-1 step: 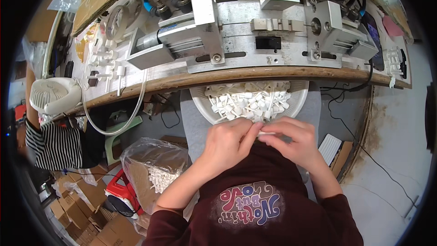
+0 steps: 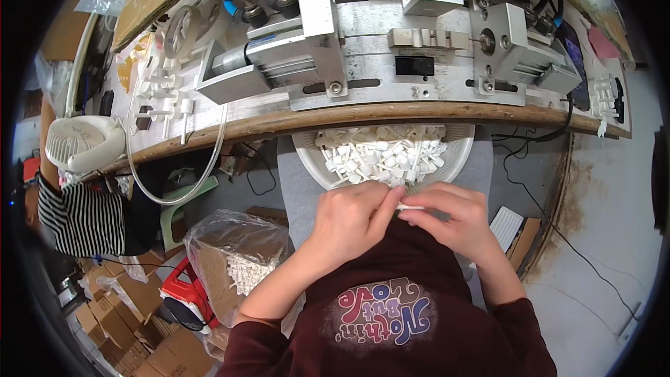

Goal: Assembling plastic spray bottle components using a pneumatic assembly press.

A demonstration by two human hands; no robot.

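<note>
Below the near rim of the basket, my two hands meet in front of my dark red top. My right hand (image 2: pixel 452 213) pinches a small white plastic rod (image 2: pixel 410 207) between thumb and fingers. The rod's other end reaches the fingertips of my left hand (image 2: pixel 354 215). That hand is closed, thumb against fingers, and whatever it grips is hidden. Just beyond both hands, a white plastic basket (image 2: pixel 457 160) rests on my lap, partly under the table edge. Heaped in it are many small white plastic parts (image 2: pixel 380 159), some with wide cylindrical heads and thin stems.
A metal fixture (image 2: pixel 317 49) with clamps stands on the wood-edged bench (image 2: pixel 363 114). White parts (image 2: pixel 164 87) and a small fan (image 2: pixel 85 143) are at the left. A clear bag (image 2: pixel 241 248) of white pieces lies low left, near a person in a striped sleeve (image 2: pixel 84 220).
My right hand has shifted very slightly to the right, and a little more of the white rod shows between the hands. The left hand looks the same.
</note>
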